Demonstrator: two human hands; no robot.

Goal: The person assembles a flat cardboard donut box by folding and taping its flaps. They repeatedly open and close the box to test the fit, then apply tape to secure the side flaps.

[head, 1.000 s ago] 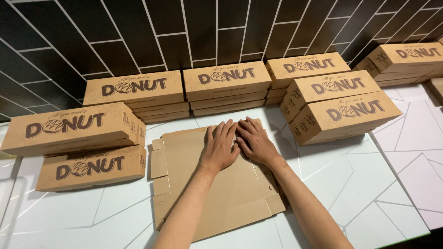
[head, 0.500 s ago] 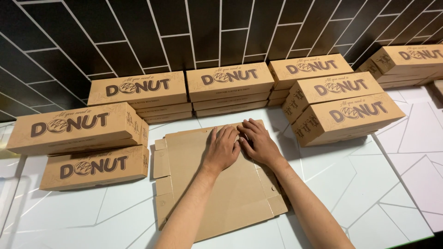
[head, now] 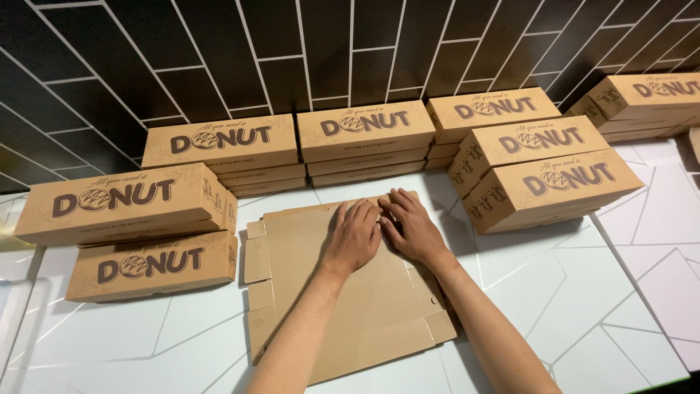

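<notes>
Flat cardboard box blank (head: pixel 343 292) under left hand (head: pixel 355 237), right hand (head: pixel 410 228)

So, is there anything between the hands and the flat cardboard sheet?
Nothing visible. The left hand and the right hand both rest directly on the unfolded cardboard box blank, side by side near its far edge.

Brown flat cardboard box blank (head: pixel 364 306) on table; brown long boxes (head: pixel 364 131) stacked behind.
</notes>
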